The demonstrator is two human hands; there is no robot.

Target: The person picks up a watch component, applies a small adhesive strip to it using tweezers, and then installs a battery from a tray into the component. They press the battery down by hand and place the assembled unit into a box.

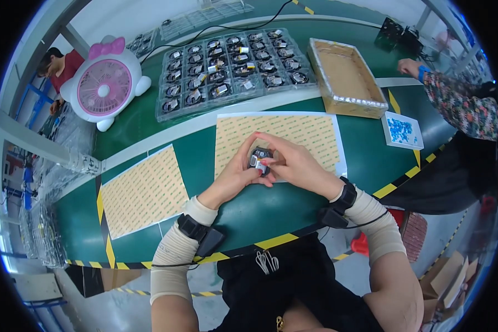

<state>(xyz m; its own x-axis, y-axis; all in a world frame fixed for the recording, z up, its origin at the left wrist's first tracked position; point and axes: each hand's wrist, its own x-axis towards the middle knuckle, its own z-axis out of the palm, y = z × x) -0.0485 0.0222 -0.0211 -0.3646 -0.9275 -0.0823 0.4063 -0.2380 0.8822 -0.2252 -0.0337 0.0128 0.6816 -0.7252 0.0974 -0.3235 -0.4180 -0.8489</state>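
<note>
Between both hands, over the green table, I hold a small black round electronic part with a whitish label [258, 159]. My left hand [235, 176] closes round its left side, thumb near its lower edge. The fingers of my right hand [296, 160] are bent onto its right side and front, and the fingertips of both hands meet at its far side. Beneath the hands lies a tan sheet with rows of small green marks [310, 130]. A second such sheet [144, 193] lies to the left.
A clear compartment tray [229, 69] with many similar black parts stands behind. Right of it are a cardboard box [346, 77] and a white box of small blue pieces [402, 131]. A pink-white fan [104, 86] stands left. A person's hand [409, 67] rests at the far right.
</note>
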